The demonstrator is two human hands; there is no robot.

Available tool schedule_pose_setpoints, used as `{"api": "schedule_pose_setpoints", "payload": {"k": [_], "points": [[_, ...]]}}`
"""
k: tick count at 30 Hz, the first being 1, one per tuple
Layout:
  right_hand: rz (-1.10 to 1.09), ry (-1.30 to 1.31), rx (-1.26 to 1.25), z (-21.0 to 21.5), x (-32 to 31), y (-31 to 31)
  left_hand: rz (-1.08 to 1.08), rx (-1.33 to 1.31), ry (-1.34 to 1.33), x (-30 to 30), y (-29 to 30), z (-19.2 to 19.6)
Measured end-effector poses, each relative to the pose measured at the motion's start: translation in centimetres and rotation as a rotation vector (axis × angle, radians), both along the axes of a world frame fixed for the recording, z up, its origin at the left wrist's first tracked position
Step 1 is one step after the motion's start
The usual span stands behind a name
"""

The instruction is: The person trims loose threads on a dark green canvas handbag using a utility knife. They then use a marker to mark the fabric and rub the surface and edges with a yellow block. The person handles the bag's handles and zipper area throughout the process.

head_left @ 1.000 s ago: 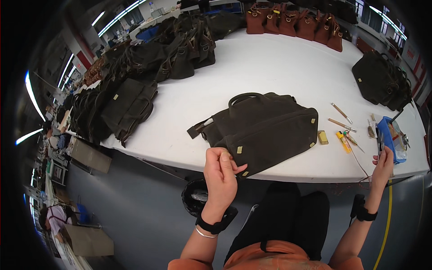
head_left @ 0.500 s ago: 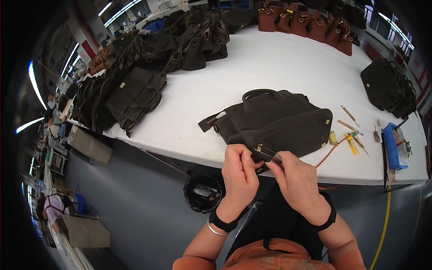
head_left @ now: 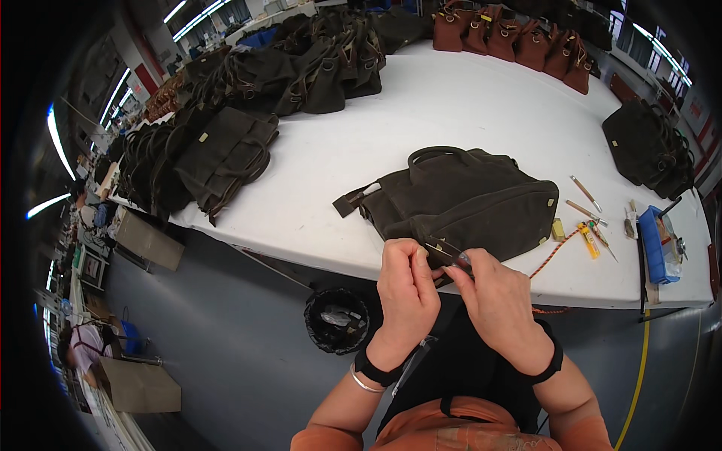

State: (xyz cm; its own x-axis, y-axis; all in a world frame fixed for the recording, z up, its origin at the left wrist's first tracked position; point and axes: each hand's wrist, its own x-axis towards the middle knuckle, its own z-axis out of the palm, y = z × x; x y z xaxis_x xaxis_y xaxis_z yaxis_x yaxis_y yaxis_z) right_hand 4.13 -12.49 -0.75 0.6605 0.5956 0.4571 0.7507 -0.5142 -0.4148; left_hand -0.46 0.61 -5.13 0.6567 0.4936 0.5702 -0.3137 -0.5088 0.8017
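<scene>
A dark olive handbag [head_left: 466, 199] lies on its side near the front edge of the table, its loop handle pointing away from me. Both my hands are at its near corner. My left hand [head_left: 408, 289] is closed in a pinch beside that corner; its fingers cover whatever they grip. In my right hand [head_left: 496, 304] is a slim metal tool with a pointed tip [head_left: 444, 249], held against the bag's corner. The fingers hide most of this tool, so its exact kind is unclear.
The white table [head_left: 451, 98] carries piled dark bags [head_left: 323, 75] at left, brown bags [head_left: 530, 45] at back, and another dark bag [head_left: 643, 146] at right. Pens, a yellow lighter [head_left: 588, 242] and a blue bin [head_left: 658, 248] lie rightward. A lined wastebasket [head_left: 336, 321] stands below.
My hands stay at the bag's near corner, the left one shifted slightly to the right. The pointed tool shows at a slightly different angle. The bag itself has hardly moved.
</scene>
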Motion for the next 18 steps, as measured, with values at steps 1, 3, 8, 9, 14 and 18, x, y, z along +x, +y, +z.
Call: {"api": "schedule_pose_setpoints", "payload": {"k": [1,3,8,9,14,18], "points": [[-0.002,-0.002,-0.010,0.06,-0.03,-0.08,0.001,0.001,0.003,0.00,-0.01,0.03],[-0.002,0.003,-0.010,0.00,-0.09,-0.04,0.003,0.002,0.010,-0.02,-0.02,0.09],[-0.015,-0.029,-0.007,-0.02,-0.16,0.27,0.019,0.029,0.005,-0.09,-0.08,0.26],[-0.023,-0.040,-0.008,0.00,-0.16,0.31,0.022,0.035,0.001,-0.08,-0.10,0.26],[-0.077,-0.121,-0.031,-0.14,-0.53,0.58,0.028,0.043,-0.006,0.07,-0.18,0.08],[-0.092,-0.213,-0.060,-0.54,-0.52,0.83,0.030,0.043,-0.001,0.03,-0.17,0.24]]}}
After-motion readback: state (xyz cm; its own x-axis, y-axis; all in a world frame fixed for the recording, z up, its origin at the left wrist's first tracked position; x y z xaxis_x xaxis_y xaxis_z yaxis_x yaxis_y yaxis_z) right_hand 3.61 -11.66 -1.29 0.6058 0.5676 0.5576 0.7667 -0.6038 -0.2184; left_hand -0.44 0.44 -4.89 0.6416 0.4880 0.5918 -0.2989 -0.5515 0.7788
